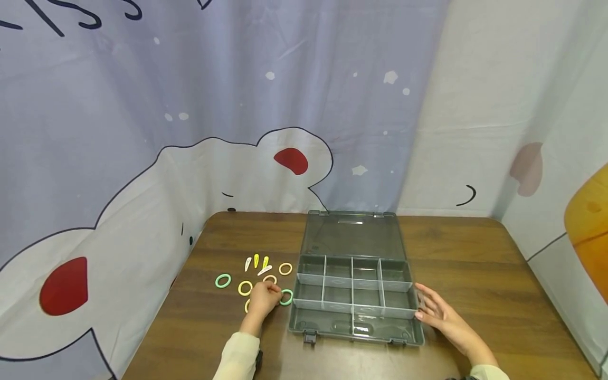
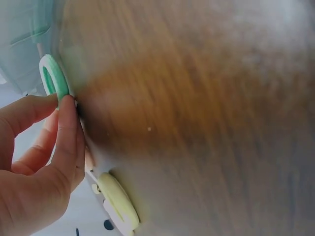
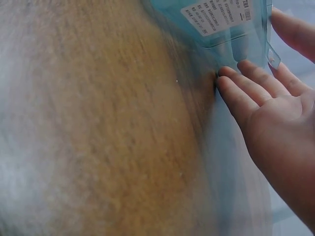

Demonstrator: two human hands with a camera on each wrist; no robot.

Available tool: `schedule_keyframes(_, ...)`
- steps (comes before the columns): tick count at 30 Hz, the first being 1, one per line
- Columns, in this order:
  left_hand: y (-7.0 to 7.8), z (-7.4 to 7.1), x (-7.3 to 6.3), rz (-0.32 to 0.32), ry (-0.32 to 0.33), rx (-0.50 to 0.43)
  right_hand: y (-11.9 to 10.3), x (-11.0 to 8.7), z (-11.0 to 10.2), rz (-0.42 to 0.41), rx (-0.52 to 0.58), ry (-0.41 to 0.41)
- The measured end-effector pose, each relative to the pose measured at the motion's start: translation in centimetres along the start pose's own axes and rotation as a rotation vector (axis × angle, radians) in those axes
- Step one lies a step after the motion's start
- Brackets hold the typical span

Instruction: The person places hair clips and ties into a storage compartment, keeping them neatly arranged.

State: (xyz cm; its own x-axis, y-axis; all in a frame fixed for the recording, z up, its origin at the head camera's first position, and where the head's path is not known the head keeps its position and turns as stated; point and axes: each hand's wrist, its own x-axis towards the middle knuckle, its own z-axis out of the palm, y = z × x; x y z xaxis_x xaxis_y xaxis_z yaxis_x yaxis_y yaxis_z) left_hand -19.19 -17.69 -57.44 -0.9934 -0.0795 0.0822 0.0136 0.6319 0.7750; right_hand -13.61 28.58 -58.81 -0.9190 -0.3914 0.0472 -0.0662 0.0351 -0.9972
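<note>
My left hand pinches the edge of a green hair tie between thumb and index finger, just left of the box. That same green hair tie lies at the fingertips in the head view. A clear grey compartment box stands with its lid folded back, and no items show in its compartments. At the box's right side, my right hand rests extended fingers against the wall, thumb near the rim. In the right wrist view the fingertips touch the box side below a printed label.
Left of the box lie another green hair tie, a yellow one and a peach one, with others near the left hand. Yellow and white hair clips lie behind them. A printed curtain hangs behind the wooden table.
</note>
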Motion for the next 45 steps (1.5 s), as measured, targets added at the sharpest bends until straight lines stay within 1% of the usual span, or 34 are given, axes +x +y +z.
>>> schedule_keyframes(5, 0.2, -0.3, 0.2, 0.014, 0.016, -0.027, -0.1, 0.0, 0.0, 0.029, -0.01, 0.013)
schedule_keyframes(8, 0.4, -0.6, 0.4, -0.021, 0.01, -0.061, -0.2, 0.0, 0.1, 0.064, -0.011, 0.02)
schedule_keyframes(12, 0.8, -1.2, 0.8, -0.073, -0.01, -0.139, -0.3, -0.1, 0.0, 0.11, -0.019, 0.034)
schedule_keyframes(15, 1.2, -1.6, 1.3, -0.077, -0.016, -0.181, -0.2, -0.1, 0.0, 0.116, -0.023, 0.042)
schedule_keyframes(20, 1.8, -2.3, 2.2, -0.082, -0.01, -0.229, 0.0, -0.1, -0.1, 0.097, -0.025, 0.036)
schedule_keyframes(22, 2.0, -2.5, 2.6, -0.094, -0.014, -0.252, 0.0, -0.1, 0.0, 0.095, -0.024, 0.036)
schedule_keyframes(28, 3.4, -2.8, 4.0, -0.09, -0.017, -0.276, 0.0, -0.2, 0.0, 0.1, -0.025, 0.041)
schedule_keyframes(32, 4.4, -2.5, 4.8, -0.085, -0.02, -0.29, -0.1, -0.3, 0.0, 0.1, -0.022, 0.039)
schedule_keyframes(38, 5.6, -1.1, 5.8, -0.062, -0.038, -0.344, -0.2, -0.3, 0.1, 0.102, -0.028, 0.037)
schedule_keyframes(42, 6.4, 0.0, 6.1, -0.05, -0.034, -0.33, -0.3, -0.2, 0.1, 0.11, -0.055, 0.042)
schedule_keyframes(45, 6.8, 0.8, 6.3, -0.005, -0.03, -0.282, -0.3, -0.1, 0.2, 0.115, -0.058, 0.052)
